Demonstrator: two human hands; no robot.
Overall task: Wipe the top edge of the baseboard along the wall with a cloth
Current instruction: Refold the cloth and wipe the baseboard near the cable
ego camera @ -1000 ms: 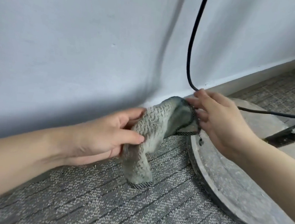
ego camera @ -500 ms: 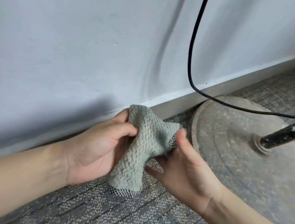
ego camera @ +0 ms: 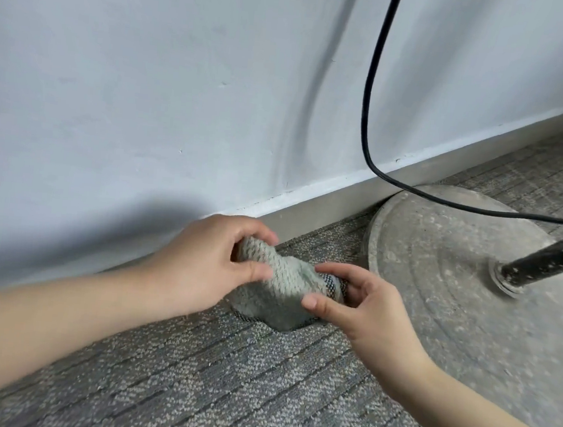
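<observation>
2 hands bunch the cloth (ego camera: 277, 281) just above the carpet (ego camera: 225, 378): left hand (ego camera: 207, 264) grips 1 end, right hand (ego camera: 350, 304) pinches the other, probably folding a pad for the baseboard (ego camera: 343, 191) close behind.

Left hand (ego camera: 208, 261), right hand (ego camera: 360, 308): fingers curled, pinching, close together.
</observation>
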